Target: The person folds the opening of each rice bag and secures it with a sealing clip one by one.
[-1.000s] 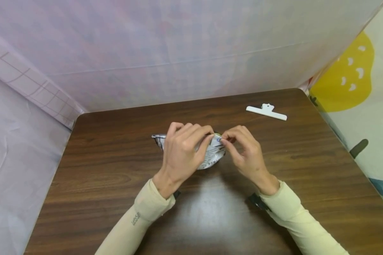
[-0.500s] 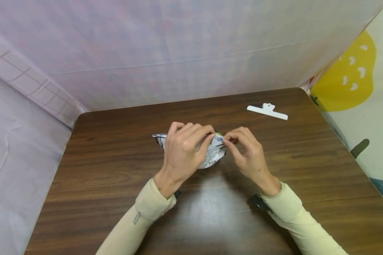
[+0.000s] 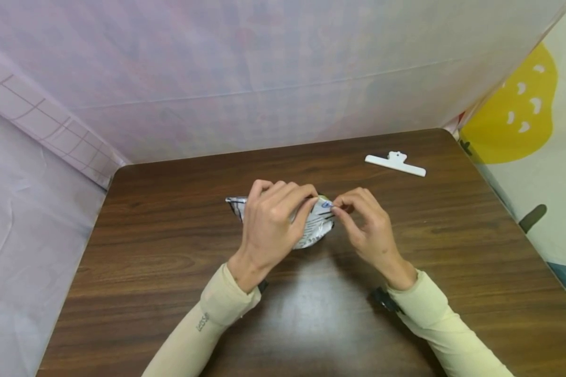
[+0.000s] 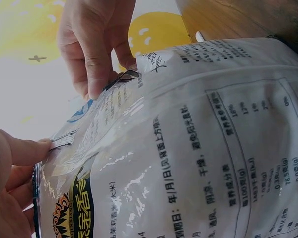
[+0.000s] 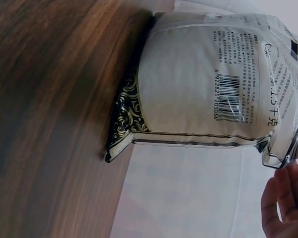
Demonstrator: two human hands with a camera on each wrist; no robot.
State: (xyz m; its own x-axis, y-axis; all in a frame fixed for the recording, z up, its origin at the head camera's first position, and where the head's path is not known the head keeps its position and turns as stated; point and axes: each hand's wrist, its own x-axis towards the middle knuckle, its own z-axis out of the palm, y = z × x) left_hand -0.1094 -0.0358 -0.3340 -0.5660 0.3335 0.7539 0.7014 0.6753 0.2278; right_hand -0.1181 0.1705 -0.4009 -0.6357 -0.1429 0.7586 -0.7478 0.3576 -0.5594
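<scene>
In the head view, the left hand (image 3: pixel 271 225) hides part of the bag (image 3: pixel 316 228), whose print is too small to read; both sleeves (image 3: pixel 191 335) and the desk (image 3: pixel 160 262) run off the bottom edge. Both wrist views crop the bag.

Left grip (image 3: pixel 270 222), right grip (image 3: pixel 369 230), pinched bag (image 3: pixel 315 226), clip (image 3: pixel 397 164)

“1.5千克” on the bag (image 5: pixel 193 84)

Your white bag (image 5: pixel 184 89) bears black print and gold-on-black scrolls, your surface (image 3: pixel 155 246) is brown wood grain, your clip (image 3: pixel 396 164) white, your sleeves (image 3: pixel 224 301) pale yellow-green.
</scene>
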